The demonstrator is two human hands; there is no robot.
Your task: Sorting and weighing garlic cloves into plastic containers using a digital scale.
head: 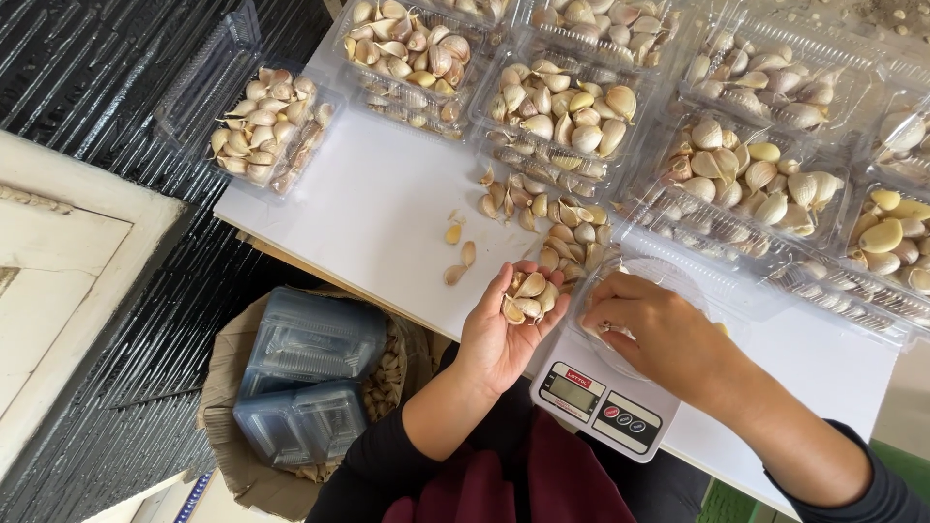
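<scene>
Right, our left hand (504, 334) cups garlic cloves (528, 295) palm-up just beside the kitchen scale (605, 407); our right hand (649, 329) rests fingers curled in the clear tray (668, 276) on that scale, grip unclear

A handful of pale, papery garlic cloves (528, 296) lay cupped in an upturned palm. An open clear plastic container (630, 281) sat on the small white kitchen scale (601, 399).
</scene>
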